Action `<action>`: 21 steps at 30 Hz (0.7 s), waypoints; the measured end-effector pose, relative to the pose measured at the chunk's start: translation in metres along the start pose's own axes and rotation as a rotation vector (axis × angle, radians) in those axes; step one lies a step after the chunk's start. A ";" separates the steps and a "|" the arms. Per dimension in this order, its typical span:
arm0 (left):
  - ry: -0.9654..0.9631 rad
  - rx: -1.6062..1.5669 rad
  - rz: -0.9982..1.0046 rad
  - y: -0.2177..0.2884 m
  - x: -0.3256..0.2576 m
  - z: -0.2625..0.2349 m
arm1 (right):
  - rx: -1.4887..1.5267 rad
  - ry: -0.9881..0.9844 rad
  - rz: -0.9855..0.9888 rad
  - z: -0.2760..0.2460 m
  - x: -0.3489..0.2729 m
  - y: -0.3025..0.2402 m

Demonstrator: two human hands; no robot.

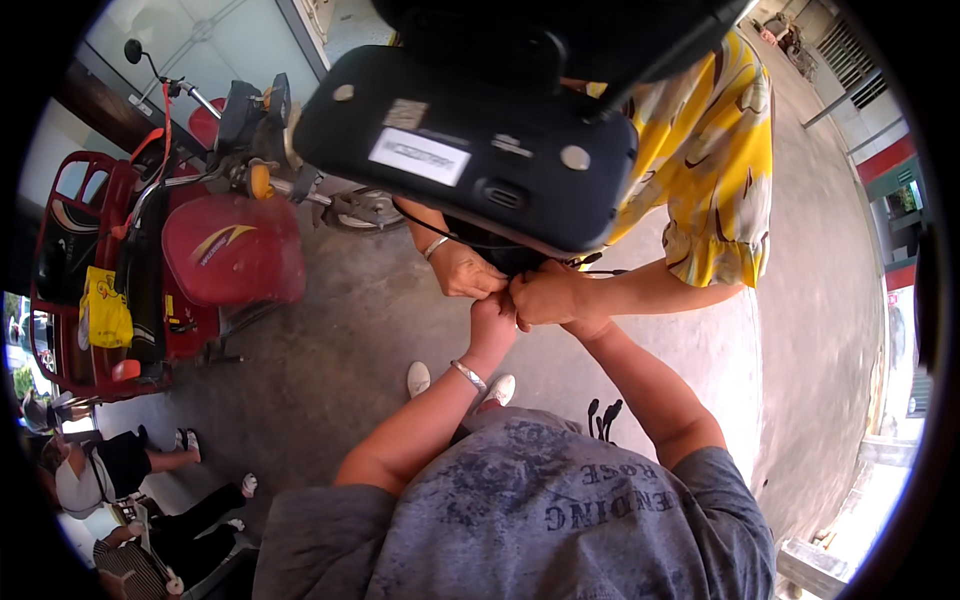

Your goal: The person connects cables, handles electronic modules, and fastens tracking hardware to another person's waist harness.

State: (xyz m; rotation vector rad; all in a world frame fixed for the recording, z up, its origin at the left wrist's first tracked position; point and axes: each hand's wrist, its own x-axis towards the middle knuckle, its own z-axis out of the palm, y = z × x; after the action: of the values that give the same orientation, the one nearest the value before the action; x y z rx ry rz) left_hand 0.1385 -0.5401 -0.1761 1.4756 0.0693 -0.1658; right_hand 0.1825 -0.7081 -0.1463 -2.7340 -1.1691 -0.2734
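Note:
My left hand (492, 322), with a silver bangle at the wrist, is drawn closed; what it may hold is hidden. My right hand (588, 327) is mostly covered by another person's hand (548, 294), so its fingers do not show. That person's other hand (466, 272) also wears a bangle and touches the fingers of my left hand. All four hands meet in front of my body. A thin black cable (604, 272) passes beside them. Over the hands, a black headset device (470, 150) on the other person blocks part of the view.
A red motor tricycle (232, 250) stands at the left, with a yellow bag (105, 308) hanging on it. Two more people (85, 475) are at the lower left. The other person's yellow patterned sleeve (722, 170) is at the upper right. Underfoot is a concrete floor (330, 340).

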 end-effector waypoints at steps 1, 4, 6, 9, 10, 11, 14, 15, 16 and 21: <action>-0.014 -0.002 0.001 -0.002 -0.001 0.003 | 0.133 0.023 -0.057 0.005 -0.002 0.003; -0.001 -0.206 -0.044 -0.013 -0.008 0.006 | 0.088 -0.085 -0.006 0.022 -0.003 -0.001; -0.048 -0.363 -0.024 -0.014 -0.012 0.002 | 0.071 -0.223 0.044 0.023 -0.012 -0.006; -0.111 -0.348 -0.107 -0.003 -0.024 -0.010 | 0.510 0.146 0.242 0.016 -0.028 -0.020; -0.130 -0.335 -0.107 0.001 -0.026 -0.014 | 0.507 0.162 0.257 0.028 -0.034 -0.017; -0.130 -0.340 -0.155 0.004 -0.029 -0.017 | 0.386 0.105 0.221 0.051 -0.042 -0.010; -0.114 -0.356 -0.218 0.010 -0.037 -0.040 | 0.015 -0.090 0.067 0.083 -0.048 -0.002; -0.122 -0.328 -0.259 0.009 -0.041 -0.051 | -0.116 -0.162 0.016 0.090 -0.050 -0.002; -0.139 -0.305 -0.300 0.011 -0.044 -0.058 | -0.249 -0.232 -0.040 0.097 -0.057 -0.001; -0.165 -0.214 -0.385 0.018 -0.048 -0.115 | 0.858 0.325 0.402 0.009 -0.068 -0.031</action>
State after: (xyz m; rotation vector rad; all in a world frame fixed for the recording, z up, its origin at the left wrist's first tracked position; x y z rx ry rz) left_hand 0.1001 -0.4214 -0.1623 1.2184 0.2311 -0.5748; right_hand 0.1143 -0.7326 -0.1681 -1.9879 -0.4594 -0.1118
